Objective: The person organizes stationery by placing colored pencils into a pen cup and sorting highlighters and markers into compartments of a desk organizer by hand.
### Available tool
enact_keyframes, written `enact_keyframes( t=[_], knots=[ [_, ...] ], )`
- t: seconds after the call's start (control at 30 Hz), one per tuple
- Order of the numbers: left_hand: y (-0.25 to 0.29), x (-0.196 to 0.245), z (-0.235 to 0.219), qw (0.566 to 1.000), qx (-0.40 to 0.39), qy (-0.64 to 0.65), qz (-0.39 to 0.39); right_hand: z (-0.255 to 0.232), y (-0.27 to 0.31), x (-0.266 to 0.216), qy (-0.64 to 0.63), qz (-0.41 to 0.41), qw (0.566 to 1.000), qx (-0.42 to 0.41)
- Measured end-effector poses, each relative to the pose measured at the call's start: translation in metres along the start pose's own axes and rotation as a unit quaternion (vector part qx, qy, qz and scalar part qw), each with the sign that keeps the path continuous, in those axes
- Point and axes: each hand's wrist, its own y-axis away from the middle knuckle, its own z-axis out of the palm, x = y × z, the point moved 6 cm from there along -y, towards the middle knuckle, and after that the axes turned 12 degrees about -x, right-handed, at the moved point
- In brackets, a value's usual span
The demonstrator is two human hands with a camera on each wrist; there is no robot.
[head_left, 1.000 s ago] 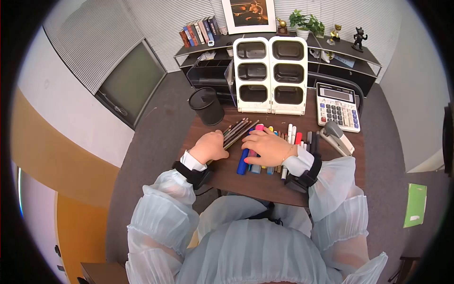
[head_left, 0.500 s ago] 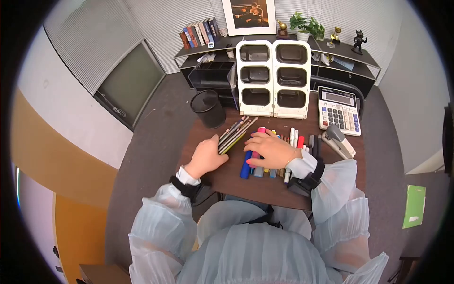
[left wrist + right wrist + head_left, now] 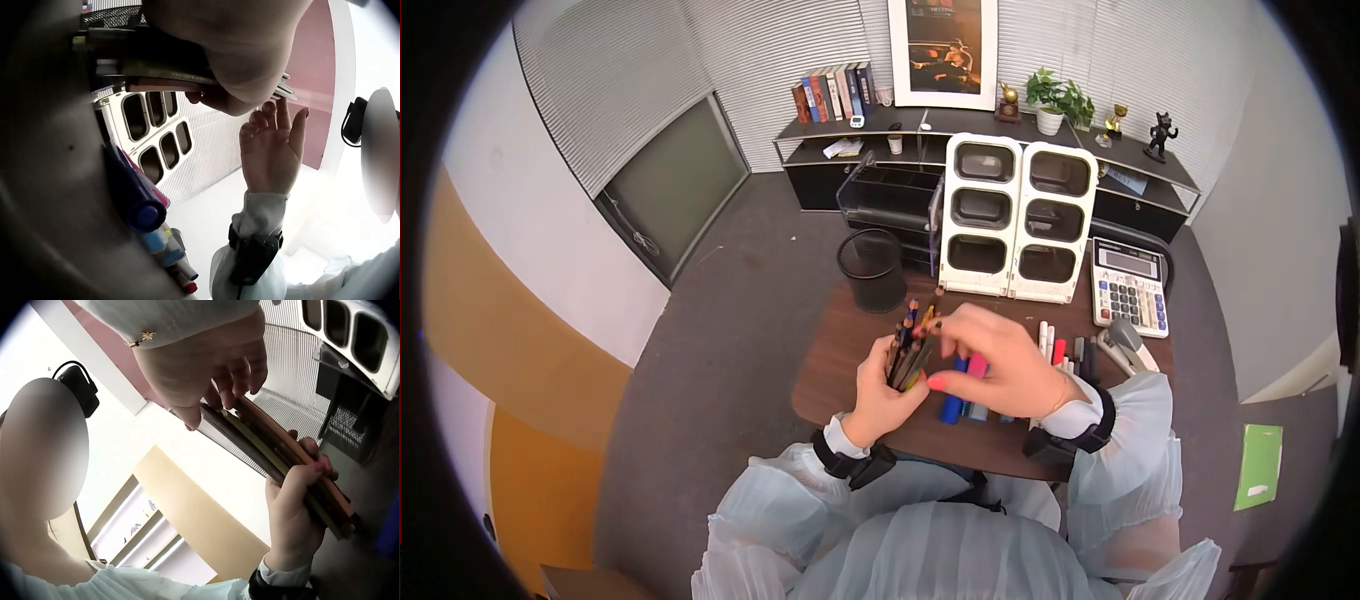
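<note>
My left hand [image 3: 880,405] grips a bundle of coloured pencils [image 3: 275,444], thumb on one side and fingers wrapped round the other. The bundle stands tilted upright above the table, its tips pointing up. My right hand [image 3: 1010,365] is at the upper end of the bundle, palm toward it. Its fingers are loosely bent with the fingertips right at the pencil ends, and the thumb is held out apart. Under the right hand lie several markers, among them a thick blue marker [image 3: 140,206] and a pink marker [image 3: 976,368]; the hand partly hides them.
A black mesh pen cup [image 3: 873,285] stands at the table's back left. Behind the hands rises a white organizer [image 3: 1017,220] with dark compartments, beside a dark tray rack [image 3: 890,205]. At the right are a calculator [image 3: 1130,285] and a stapler [image 3: 1128,345].
The left hand has lifted the pencils off the table and turned them more upright. My right hand has left the markers and come up to the pencil ends. The head view has shifted.
</note>
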Motion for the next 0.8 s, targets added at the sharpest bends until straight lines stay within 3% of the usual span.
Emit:
enact_keyframes(
  t=[0.1, 0.2, 0.27, 0.33, 0.37, 0.43, 0.57, 0.7, 0.8],
  knots=[
    [0.012, -0.009, 0.0, 0.996, 0.026, 0.091, 0.006, 0.023, -0.016, 0.003, -0.006, -0.007, 0.997, -0.077],
    [0.029, -0.032, -0.002, 0.991, 0.026, 0.127, -0.011, 0.036, -0.029, -0.003, -0.011, -0.014, 0.996, -0.091],
    [0.031, -0.024, -0.006, 0.988, 0.041, 0.15, -0.02, 0.036, -0.039, -0.006, -0.043, -0.006, 0.992, -0.119],
    [0.036, -0.024, -0.011, 0.953, 0.126, 0.265, -0.076, 0.023, -0.054, 0.009, -0.017, -0.017, 0.997, -0.074],
    [0.038, -0.026, -0.012, 0.952, 0.129, 0.267, -0.076, 0.017, -0.064, 0.022, 0.027, -0.009, 0.999, -0.046],
    [0.041, -0.036, -0.007, 0.953, 0.075, 0.27, -0.114, 0.019, -0.081, 0.047, 0.242, -0.032, 0.969, -0.036],
    [0.038, -0.034, -0.006, 0.974, 0.035, 0.206, -0.085, 0.04, -0.077, 0.089, 0.349, 0.023, 0.926, -0.144],
    [0.039, -0.032, -0.005, 0.949, 0.066, 0.284, -0.12, 0.04, -0.059, 0.083, 0.289, -0.013, 0.942, -0.171],
    [0.04, -0.034, -0.005, 0.953, 0.059, 0.27, -0.127, 0.04, -0.041, 0.074, 0.264, 0.013, 0.944, -0.198]
  ],
)
